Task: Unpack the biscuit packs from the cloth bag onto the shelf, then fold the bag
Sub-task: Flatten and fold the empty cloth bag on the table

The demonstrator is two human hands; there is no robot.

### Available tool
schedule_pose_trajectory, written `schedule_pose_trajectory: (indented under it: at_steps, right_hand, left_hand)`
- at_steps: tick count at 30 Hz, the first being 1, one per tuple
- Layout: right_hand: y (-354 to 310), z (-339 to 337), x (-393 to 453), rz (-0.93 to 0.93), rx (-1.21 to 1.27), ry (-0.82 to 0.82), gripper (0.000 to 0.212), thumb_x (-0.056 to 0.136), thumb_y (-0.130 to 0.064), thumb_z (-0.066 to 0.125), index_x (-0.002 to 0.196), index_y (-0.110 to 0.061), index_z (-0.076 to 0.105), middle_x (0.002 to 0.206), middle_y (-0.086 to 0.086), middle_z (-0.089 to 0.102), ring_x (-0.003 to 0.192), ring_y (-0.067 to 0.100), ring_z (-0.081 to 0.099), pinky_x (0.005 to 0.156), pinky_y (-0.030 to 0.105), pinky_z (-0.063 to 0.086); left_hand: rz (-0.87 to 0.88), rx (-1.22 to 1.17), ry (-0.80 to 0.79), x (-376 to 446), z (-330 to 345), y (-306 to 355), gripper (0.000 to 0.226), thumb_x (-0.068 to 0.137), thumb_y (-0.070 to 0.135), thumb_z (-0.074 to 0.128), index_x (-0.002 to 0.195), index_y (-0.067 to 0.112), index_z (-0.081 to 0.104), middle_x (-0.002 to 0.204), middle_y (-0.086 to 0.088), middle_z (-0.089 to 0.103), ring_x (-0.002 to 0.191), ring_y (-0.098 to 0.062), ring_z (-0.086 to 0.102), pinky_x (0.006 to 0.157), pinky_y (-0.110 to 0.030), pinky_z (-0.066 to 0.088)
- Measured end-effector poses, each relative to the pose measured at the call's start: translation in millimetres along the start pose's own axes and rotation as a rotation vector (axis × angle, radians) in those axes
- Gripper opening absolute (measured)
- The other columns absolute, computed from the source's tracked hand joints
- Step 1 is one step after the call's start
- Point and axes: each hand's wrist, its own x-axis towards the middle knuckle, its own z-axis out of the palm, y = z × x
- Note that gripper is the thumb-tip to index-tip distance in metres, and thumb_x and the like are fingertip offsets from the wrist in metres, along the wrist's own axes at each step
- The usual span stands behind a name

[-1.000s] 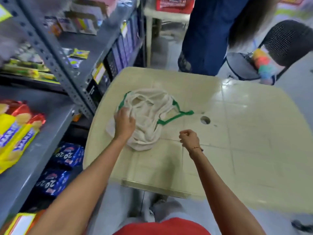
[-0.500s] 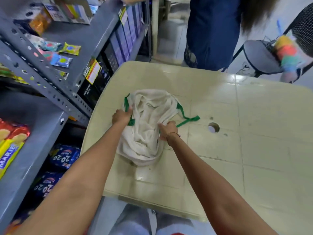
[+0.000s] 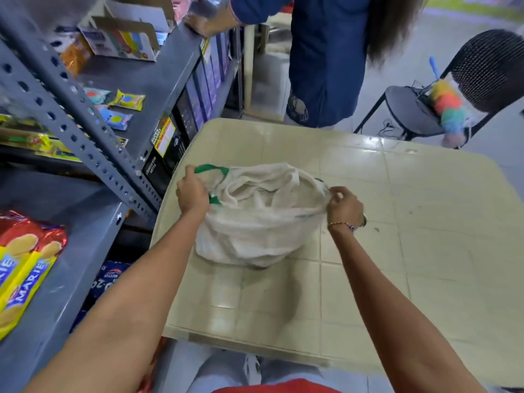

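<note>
- Head view: the cloth bag (image 3: 263,214) sits on the table (image 3: 397,222), close to the shelf (image 3: 85,231) edge.
- Your left hand (image 3: 192,194) grips the bag's rim by the green handle (image 3: 209,168).
- Your right hand (image 3: 344,207) pinches the far rim.
- Biscuit packs (image 3: 25,262) lie on the shelf, beside the table.
- The bag looks soft, light and floppy. Hold it by its top corners, so it hangs flat for folding.

Shop: metal shelves (image 3: 85,131) stocked with biscuit packs (image 3: 25,268), price labels.
</note>
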Motion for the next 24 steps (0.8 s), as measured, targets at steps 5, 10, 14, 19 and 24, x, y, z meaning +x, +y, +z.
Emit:
schedule_pose_trajectory:
  at_steps: [5,10,14,19,24]
  right_hand:
    - [-9.1,-45.4,6.3,-0.099,0.118,0.384,0.024,0.087,-0.006,0.042,0.103,-0.011,0.059,0.100,0.014,0.068,0.089,0.037,0.061,0.064,0.034,0.038]
    - [4.2,-73.3,-3.3,-0.036,0.396,0.614,0.030,0.097,-0.022,0.037,0.120,-0.011,0.052,0.107,0.012,0.069,0.091,0.033,0.061,0.064,0.029,0.033]
    - [57.7,-53.4,-39.9,0.061,0.184,0.392,0.030,0.094,-0.019,0.039,0.106,0.000,0.059,0.115,0.021,0.057,0.104,0.037,0.055,0.084,0.039,0.042]
    - [91.0,-37.6,-68.5,0.076,0.197,0.127,0.018,0.084,-0.004,0.046,0.091,0.003,0.061,0.101,0.025,0.063,0.095,0.039,0.058,0.073,0.032,0.039]
    - [84.1,-41.7,-56.8,0.233,-0.281,-0.384,0.041,0.082,-0.020,0.050,0.121,-0.005,0.047,0.122,0.021,0.058,0.112,0.037,0.056,0.089,0.037,0.044]
  left_hand:
    - [-0.276,-1.010,-0.049,10.1,-32.4,66.7,0.026,0.089,-0.001,0.027,0.101,0.013,0.046,0.069,-0.009,0.050,0.038,-0.013,0.047,0.027,-0.017,0.031]
    - [-0.079,-1.441,-0.338,2.3,-70.4,85.5,0.044,0.095,0.035,0.026,0.080,0.019,0.064,0.041,0.010,0.029,0.029,-0.006,0.016,0.033,-0.010,0.013]
    - [-0.001,-0.536,-0.424,-38.5,-36.9,47.3,0.044,0.097,0.033,0.034,0.099,0.011,0.071,0.065,-0.011,0.061,0.067,-0.033,0.062,0.056,-0.026,0.043]
    - [0.125,0.109,-0.345,-99.3,3.2,9.1,0.029,0.093,0.019,0.045,0.111,0.004,0.061,0.119,-0.022,0.061,0.113,-0.036,0.054,0.092,-0.041,0.043]
    - [-0.120,-0.230,-0.902,-141.8,30.5,34.7,0.020,0.094,0.005,0.046,0.083,0.005,0.062,0.078,-0.012,0.067,0.056,-0.017,0.058,0.046,-0.022,0.047]
